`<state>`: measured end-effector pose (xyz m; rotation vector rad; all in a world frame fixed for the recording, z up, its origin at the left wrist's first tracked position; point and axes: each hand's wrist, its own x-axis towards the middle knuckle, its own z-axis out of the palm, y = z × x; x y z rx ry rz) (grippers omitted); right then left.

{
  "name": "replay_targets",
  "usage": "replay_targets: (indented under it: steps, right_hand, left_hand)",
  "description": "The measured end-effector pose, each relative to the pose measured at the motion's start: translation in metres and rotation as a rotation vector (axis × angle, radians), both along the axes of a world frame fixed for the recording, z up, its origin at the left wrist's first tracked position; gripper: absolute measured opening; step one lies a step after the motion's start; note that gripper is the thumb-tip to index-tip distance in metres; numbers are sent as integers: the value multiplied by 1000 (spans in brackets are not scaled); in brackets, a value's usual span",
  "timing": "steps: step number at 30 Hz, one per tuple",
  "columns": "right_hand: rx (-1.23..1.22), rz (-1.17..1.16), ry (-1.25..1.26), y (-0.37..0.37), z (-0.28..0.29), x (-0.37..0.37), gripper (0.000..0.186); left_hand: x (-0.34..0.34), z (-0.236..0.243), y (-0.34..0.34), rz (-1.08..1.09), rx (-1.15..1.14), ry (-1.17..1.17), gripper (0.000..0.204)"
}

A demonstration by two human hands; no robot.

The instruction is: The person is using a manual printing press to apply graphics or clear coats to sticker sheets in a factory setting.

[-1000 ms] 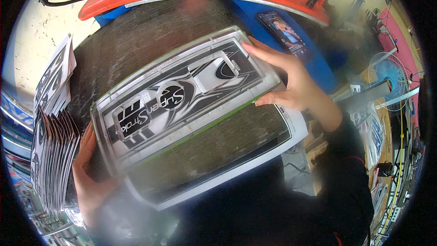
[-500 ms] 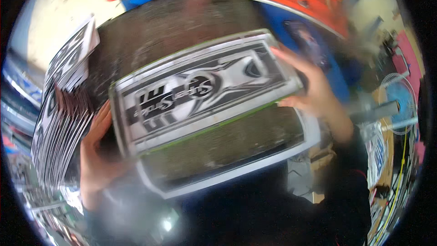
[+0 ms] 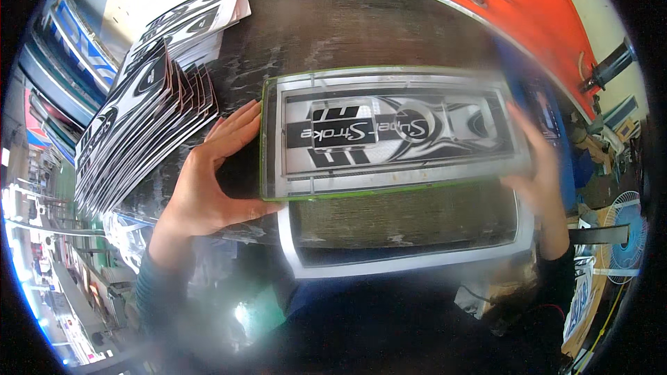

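Between my two hands is a clear green-edged plate (image 3: 417, 185), rectangular, with raised rims and cut-out shapes inside it. A printed black-and-white card (image 3: 299, 132) shows through the plate, its lettering upside down. My left hand (image 3: 208, 184) grips the left short end, thumb along the near corner and fingers at the far side. On the right short end is my right hand (image 3: 542, 180), blurred, its thumb near the lower corner and fingers above. Nearer to me, a white-edged rectangular frame (image 3: 417, 261) lies partly under the plate.
The dark, scuffed worktop (image 3: 333, 28) spreads beyond the plate. Fanned stacks of printed cards (image 3: 139, 139) stand at its left. An orange-red machine part (image 3: 514, 7) with bolts arches over the far right. A blue fan (image 3: 625, 232) is at the right edge.
The plate has turned from a slant to nearly level in view, and both hands have stayed on it. My view has swung, so the card stacks and machine part sit further right.
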<state>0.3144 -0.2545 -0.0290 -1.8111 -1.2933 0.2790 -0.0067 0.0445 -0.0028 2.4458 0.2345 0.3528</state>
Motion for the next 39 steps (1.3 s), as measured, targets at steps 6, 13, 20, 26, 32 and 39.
replay_targets:
  steps: [6, 13, 20, 26, 32, 39]
  right_hand:
    - [1, -8, 27, 0, 0, -1, 100]
    - [-9, 25, 5, 1, 2, -1, 97]
    - [-67, 74, -138, -5, 9, 4, 90]
    - [645, -456, -183, -14, 52, 66, 65]
    - [784, -669, 189, -19, 115, 185, 41]
    - [841, -602, 255, -15, 116, 187, 24]
  left_hand:
    - [0, 0, 0, 7, 19, -2, 93]
    - [-1, 2, -2, 25, 41, 9, 93]
    - [-1, 8, -6, 1, 111, 35, 85]
    - [-5, 3, -14, 145, -36, -142, 64]
    - [-6, 2, -18, 217, -111, -232, 69]
    - [-4, 6, -28, 245, -59, -216, 73]
